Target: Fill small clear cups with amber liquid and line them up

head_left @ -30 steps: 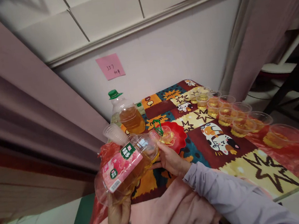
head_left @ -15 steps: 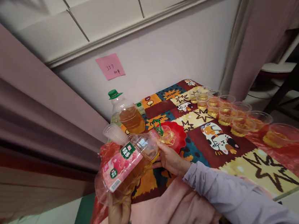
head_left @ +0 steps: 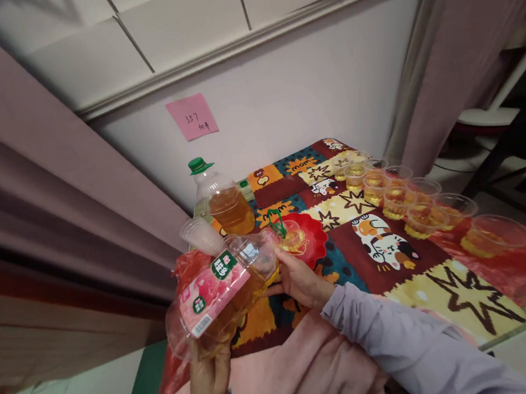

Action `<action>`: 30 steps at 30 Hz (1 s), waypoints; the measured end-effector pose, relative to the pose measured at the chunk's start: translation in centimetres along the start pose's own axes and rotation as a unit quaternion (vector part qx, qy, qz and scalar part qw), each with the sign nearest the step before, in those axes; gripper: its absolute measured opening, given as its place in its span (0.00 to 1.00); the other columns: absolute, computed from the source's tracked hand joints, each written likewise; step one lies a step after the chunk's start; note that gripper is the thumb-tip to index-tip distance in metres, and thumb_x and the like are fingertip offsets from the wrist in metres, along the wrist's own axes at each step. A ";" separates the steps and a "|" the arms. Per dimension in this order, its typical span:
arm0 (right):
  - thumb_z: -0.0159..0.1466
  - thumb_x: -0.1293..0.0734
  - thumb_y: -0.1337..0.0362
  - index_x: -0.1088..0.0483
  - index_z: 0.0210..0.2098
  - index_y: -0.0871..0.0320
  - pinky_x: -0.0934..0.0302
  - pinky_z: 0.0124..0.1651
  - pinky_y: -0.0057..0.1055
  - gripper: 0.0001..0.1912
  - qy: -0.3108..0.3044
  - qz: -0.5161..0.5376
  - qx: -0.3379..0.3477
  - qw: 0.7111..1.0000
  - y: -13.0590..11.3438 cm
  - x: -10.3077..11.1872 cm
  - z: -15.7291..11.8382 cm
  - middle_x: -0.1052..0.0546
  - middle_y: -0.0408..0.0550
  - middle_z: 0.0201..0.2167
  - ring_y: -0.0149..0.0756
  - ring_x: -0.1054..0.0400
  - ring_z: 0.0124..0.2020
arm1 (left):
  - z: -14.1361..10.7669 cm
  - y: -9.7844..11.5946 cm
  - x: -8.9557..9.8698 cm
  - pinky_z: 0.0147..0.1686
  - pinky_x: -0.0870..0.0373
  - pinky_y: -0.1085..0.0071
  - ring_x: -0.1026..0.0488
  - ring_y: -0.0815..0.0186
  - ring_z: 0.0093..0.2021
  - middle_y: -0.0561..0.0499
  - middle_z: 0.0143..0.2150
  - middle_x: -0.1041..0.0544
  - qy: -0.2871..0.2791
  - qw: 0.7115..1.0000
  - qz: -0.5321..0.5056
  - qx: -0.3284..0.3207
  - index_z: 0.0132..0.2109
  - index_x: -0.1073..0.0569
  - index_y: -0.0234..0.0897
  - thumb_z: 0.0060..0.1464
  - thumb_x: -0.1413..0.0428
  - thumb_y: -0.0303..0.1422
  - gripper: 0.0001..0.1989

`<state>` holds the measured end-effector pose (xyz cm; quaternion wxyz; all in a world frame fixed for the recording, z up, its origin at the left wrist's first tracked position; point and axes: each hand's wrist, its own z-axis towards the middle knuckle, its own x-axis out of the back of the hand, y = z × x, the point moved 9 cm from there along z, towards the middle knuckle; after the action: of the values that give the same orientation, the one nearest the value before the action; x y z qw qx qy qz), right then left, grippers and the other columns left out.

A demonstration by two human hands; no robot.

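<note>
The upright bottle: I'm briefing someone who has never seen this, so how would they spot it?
On the patterned tablecloth, find the far left corner, below the pink note. There, a clear bottle holds amber liquid. Unlike the tilted, pink-labelled bottle in front, it stands upright and wears a green cap.

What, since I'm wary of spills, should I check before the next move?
1. Left hand supporting the tilted jug from below: ok.
2. Right hand holding near its neck end: ok.
3. Small cup standing on the red plate: ok.
4. Jug's mouth lined up over that cup: cannot tell.
5. Standing jug upright, green cap on: ok.
</note>
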<state>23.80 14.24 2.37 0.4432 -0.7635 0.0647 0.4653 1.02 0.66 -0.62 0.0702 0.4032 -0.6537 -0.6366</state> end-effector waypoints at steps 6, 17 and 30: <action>0.82 0.40 0.43 0.25 0.64 0.51 0.16 0.53 0.46 0.25 -0.003 -0.005 -0.002 1.000 -0.1 -0.1 -0.1 0.11 0.52 0.50 0.43 0.13 0.45 | 0.2 0.2 0.9 0.54 0.11 0.53 0.19 0.43 0.70 0.50 0.71 0.16 0.038 0.998 0.039 -0.015 0.67 0.17 0.57 0.54 0.26 0.59 0.36; 0.80 0.38 0.42 0.24 0.64 0.49 0.16 0.51 0.45 0.25 0.008 -0.007 -0.002 1.000 -0.3 -0.1 -0.2 0.11 0.50 0.49 0.43 0.13 0.45 | 0.6 0.4 1.4 0.52 0.10 0.56 0.15 0.48 0.64 0.49 0.67 0.14 0.037 0.994 0.091 -0.041 0.68 0.19 0.55 0.61 0.31 0.60 0.33; 0.81 0.39 0.45 0.26 0.64 0.49 0.16 0.44 0.39 0.22 0.007 0.004 -0.003 1.000 -0.3 -0.1 -0.1 0.11 0.49 0.48 0.41 0.12 0.42 | 0.8 0.2 1.7 0.50 0.10 0.60 0.16 0.48 0.66 0.52 0.67 0.14 0.020 0.993 0.112 -0.040 0.68 0.19 0.61 0.64 0.37 0.65 0.31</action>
<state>23.97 14.34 2.67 0.4382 -0.7677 0.0695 0.4624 -0.68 0.16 -1.34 0.1698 0.3367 -0.6671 -0.6424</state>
